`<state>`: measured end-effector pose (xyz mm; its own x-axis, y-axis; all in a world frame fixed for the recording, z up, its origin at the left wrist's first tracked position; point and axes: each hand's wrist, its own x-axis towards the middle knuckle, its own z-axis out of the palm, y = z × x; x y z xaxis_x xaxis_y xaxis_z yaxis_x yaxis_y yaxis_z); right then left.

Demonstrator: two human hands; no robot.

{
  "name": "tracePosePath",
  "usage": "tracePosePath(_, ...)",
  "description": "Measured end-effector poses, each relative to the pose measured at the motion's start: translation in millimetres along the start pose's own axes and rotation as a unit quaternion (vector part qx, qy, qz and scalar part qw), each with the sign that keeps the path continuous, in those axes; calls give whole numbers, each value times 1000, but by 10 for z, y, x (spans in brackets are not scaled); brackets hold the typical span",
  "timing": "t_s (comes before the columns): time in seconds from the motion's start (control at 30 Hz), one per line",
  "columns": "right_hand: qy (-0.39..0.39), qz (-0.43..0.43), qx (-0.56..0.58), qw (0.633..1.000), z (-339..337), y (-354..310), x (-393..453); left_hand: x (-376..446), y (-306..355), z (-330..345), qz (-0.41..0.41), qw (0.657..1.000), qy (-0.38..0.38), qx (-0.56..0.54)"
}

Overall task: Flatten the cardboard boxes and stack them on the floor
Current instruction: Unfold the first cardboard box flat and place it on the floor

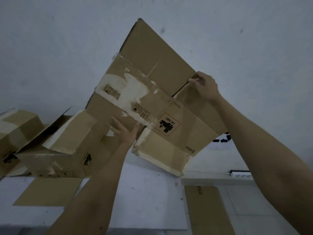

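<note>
The person holds a big cardboard box [152, 92] up at arm's length against the pale wall [254, 48], well above the floor [152, 200] — tilted, one corner pointing up, its long axis falling from upper left to lower right. The box is already half-collapsed, its flaps hanging open along the lower edge, torn tape and white scuffs running across the printed panel. The right hand [203, 87] is the higher of the two: its grip is clamped on the edge of a flap at the box's right side, fingers curled over the cardboard. The left hand [125, 131] sits lower and nearer the middle, palm up with fingers spread, pressed flat against the underside rather than closed on anything. So the bulk of the box lies up and to the left of the right hand, and directly above the left. I'd judge the coming move turns on that — the right hand pulling the flap while the left pushes the panel in to fold it flat. Two unflattened boxes [55, 146] lie on their sides at the left, and flattened cardboard sheets [208, 211] already rest on the floor below.
</note>
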<state>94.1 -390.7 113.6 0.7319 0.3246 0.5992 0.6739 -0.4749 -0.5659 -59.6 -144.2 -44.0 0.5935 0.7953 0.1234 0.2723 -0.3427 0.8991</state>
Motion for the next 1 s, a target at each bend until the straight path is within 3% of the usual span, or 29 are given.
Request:
tracePosePath(0.13, 11, 12, 50, 999, -125, -139, 99, 96, 173, -30, -4, 993, -61, -97)
tracePosePath(0.33, 8, 17, 144, 989, -293, -362, 245, 365, 634, -295, -79, 985, -25, -149)
tracePosePath(0.5, 6, 81, 251, 965, -301, -425, 183, 665, 776, -627, -20, 986, -53, -159)
tracePosePath(0.67, -62, 229, 334, 912, -91, -241, 8, 771, 817, -830, -40, 993, 42, -101)
tracePosePath(0.8, -64, 324, 372, 867, 375, -51, -308, 747, 529, -787, -35, 996, 76, 33)
tracePosePath(1.0, -31, 408, 247, 878, 1117, 243, -805, 689, -103, -475, -18, 980, 65, 186)
